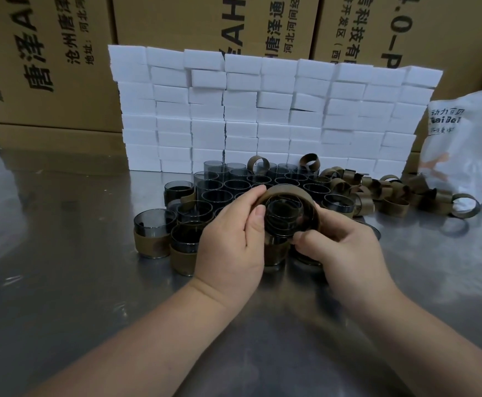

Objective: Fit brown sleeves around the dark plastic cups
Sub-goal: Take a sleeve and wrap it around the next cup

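The left hand (231,239) pinches the brown sleeve (288,191) at its left rim. The right hand (345,250) grips its lower right. The dark cup (282,217) sits inside, axis pointing toward the person.

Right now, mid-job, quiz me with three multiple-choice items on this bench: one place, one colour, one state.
1. The loose sleeves lie: A left of the bare cups; B right of them; C inside a carton.
2. The stacked blocks are: A white; B blue; C black.
3. The left hand and right hand: A both grip one sleeve; B hang idle; C lie flat, apart.
B: the pile sits right of the cups. A: the wall behind them is white. A: both hands hold the brown ring.
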